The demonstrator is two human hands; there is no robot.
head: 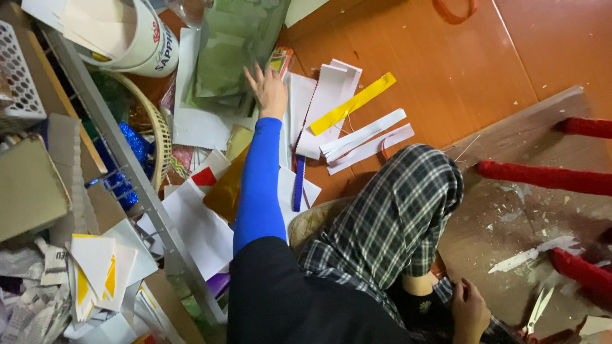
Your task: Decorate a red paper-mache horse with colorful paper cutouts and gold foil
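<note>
Head view – left hand (269, 90) on green bag (231, 51)

Scissors (537, 310) lying on a dusty wooden board (510, 210) next to red fuzzy sticks (542, 176), a woven basket (156, 134) with blue tinsel (131, 150), white plastic crate (19, 76), crumpled newspaper (29, 306).
</note>
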